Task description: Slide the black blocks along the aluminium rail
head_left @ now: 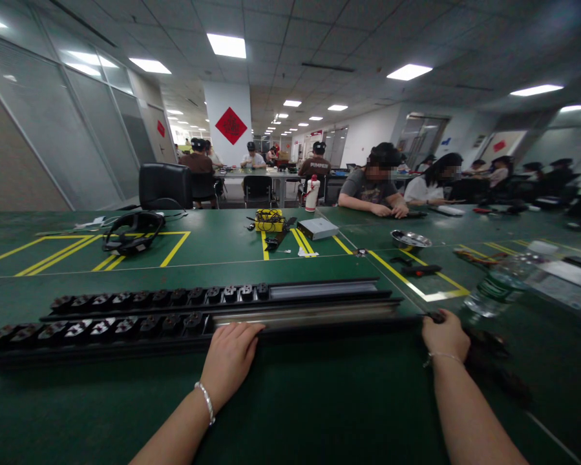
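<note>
Two long black channel rails lie side by side on the green table, the near rail and the far rail. Both carry a row of black socket-like modules along their left part; their right part shows a bare, shiny channel. My left hand grips the near rail's front wall just right of its modules, fingers over the edge. At that rail's right end, my right hand is closed in a pinch on a small dark piece. Fingers hide most of that piece, so its kind is unclear.
Dark items lie right of my right hand, near a water bottle. Beyond are a metal bowl, a black-handled tool, a grey box, a yellow box with cables and a headset. A person sits opposite.
</note>
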{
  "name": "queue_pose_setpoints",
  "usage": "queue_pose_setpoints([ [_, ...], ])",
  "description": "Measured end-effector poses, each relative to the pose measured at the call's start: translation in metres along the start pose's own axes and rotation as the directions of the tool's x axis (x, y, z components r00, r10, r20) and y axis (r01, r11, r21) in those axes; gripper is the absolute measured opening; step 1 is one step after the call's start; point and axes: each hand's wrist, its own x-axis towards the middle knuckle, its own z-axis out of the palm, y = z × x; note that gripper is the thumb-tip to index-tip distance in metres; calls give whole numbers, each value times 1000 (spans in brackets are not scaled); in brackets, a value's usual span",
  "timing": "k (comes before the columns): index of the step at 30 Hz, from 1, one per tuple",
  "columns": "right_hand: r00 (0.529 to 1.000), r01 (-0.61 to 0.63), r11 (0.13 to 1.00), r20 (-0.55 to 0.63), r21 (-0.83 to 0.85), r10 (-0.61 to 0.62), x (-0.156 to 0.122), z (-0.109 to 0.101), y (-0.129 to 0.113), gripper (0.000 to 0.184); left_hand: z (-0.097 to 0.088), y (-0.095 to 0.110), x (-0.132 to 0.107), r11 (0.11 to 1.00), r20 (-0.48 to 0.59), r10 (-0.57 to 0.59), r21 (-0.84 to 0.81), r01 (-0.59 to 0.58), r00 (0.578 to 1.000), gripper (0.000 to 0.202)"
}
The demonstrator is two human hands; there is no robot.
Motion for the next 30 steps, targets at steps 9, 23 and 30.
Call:
queue_pose_setpoints([
  [9,999,51,993,11,-109,-50,-5,-4,-4,52,0,2,1,1000,-16,-3,-12,3,1000,27],
  [23,808,556,831,-240,10,-538,-41,-13,-43,49,-1,6,1,998,-10,-30,-51,30,999,25],
  [30,400,911,399,8,107,-916,-131,9,-98,44,-7,11,2,992,-165,-124,-21,122,979,23],
])
